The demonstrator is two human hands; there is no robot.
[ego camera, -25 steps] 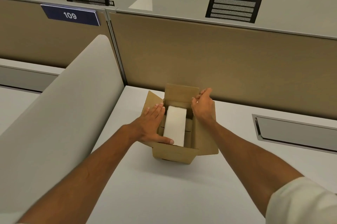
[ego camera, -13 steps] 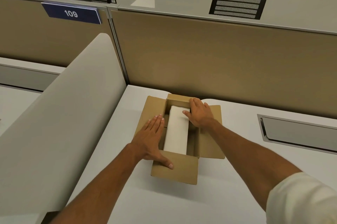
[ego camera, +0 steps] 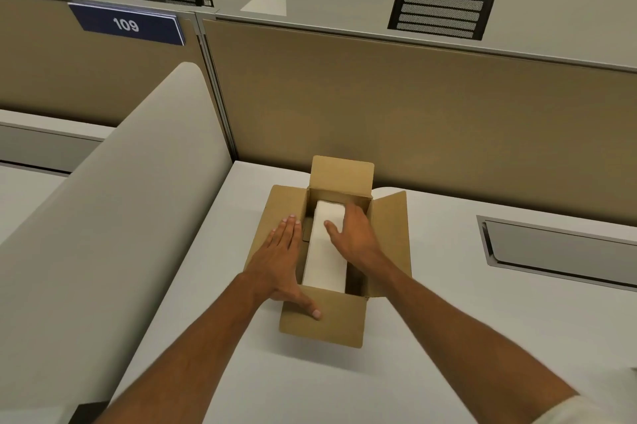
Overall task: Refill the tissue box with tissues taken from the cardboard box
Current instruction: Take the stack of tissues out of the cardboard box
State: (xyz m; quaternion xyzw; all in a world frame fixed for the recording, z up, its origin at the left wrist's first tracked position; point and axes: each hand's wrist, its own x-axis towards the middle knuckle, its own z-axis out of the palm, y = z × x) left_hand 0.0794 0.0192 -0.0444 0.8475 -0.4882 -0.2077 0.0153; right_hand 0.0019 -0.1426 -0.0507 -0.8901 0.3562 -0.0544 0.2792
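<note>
two bare forearms are reaching in from the near edge over a white desk (ego camera: 448, 337). the left hand (ego camera: 281, 261) is lying flat and open, fingers together on the left flap of the box (ego camera: 322, 318) and thumb stretched onto the near flap, pressing both outward. the box is sitting open on the desk, all four flaps folded out, the far one standing up. inside it a white stack of tissues (ego camera: 325, 251) is lying lengthwise, filling most of the opening. the right hand (ego camera: 355, 234) is reaching down into the box, spread open over the right side of the stack, thumb resting on its top; its fingertips are dipping past the far right edge, where i cannot tell whether they are gripping anything. to the right a metal-rimmed slot (ego camera: 558, 251) is set into the desk. behind the box a tan partition (ego camera: 413, 113) is standing, with a blue sign (ego camera: 125, 24) reading 109 on the left. beyond it two black chair backs are showing.
</note>
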